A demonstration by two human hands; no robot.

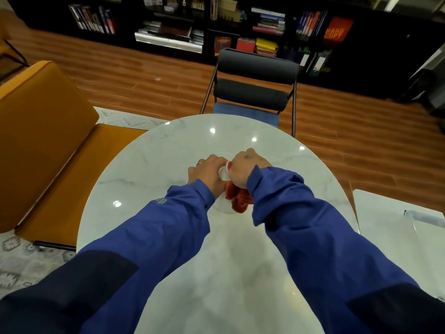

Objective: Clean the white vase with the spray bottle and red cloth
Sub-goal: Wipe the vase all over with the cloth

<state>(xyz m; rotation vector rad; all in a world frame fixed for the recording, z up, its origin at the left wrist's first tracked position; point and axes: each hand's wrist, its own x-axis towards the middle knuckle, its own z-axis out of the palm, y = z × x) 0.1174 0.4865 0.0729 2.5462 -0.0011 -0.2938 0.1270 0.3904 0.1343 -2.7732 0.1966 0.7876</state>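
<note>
Right now the white vase [223, 174] stands mid-table [154, 155], squeezed between both hands. Left hand [207, 173] is wrapped around its left side; right hand [243, 168] presses the bunched red cloth [238, 197] against its right.

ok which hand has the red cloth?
The right hand, with a dark mark on its back: the red cloth hangs below it against the white vase. The left hand, wearing a ring, only grips the vase.
</note>
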